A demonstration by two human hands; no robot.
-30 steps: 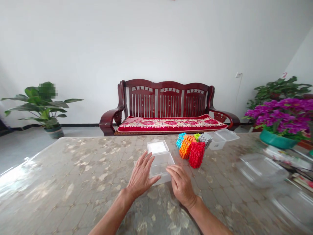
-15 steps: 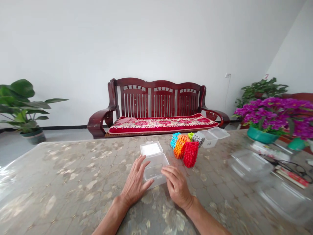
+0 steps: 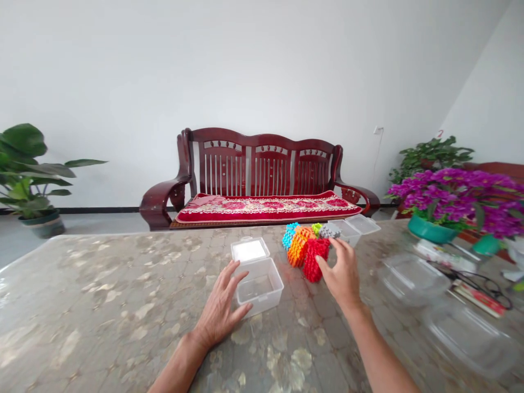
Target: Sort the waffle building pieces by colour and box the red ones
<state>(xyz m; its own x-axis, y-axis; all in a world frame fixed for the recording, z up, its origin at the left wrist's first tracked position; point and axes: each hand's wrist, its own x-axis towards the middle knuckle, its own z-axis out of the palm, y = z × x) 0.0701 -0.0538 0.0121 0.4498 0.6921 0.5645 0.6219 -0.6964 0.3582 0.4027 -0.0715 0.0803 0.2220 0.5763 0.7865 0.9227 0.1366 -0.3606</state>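
Observation:
A clear plastic box (image 3: 266, 286) stands on the table with its hinged lid (image 3: 250, 250) folded back and a white patch on it. My left hand (image 3: 221, 303) is beside the box's left side, fingers spread, holding nothing. My right hand (image 3: 344, 273) reaches to the right edge of a knobbly red bundle (image 3: 314, 261), thumb at its side and fingers apart. Whether the fingers touch it is not clear. Against the red one cluster similar orange (image 3: 298, 248), blue (image 3: 290, 234), lime green (image 3: 316, 229) and grey (image 3: 329, 231) bundles.
Behind the bundles is another clear box with its lid open (image 3: 362, 224). On the right lie more clear boxes (image 3: 415, 278), glasses (image 3: 491, 289) and a teal pot (image 3: 432, 229) of purple flowers. A wooden bench (image 3: 256, 164) stands beyond the table (image 3: 135, 305).
My right hand has left the front edge of the clear box and moved right to the red bundle, its fingers spreading. My left hand stays beside the box.

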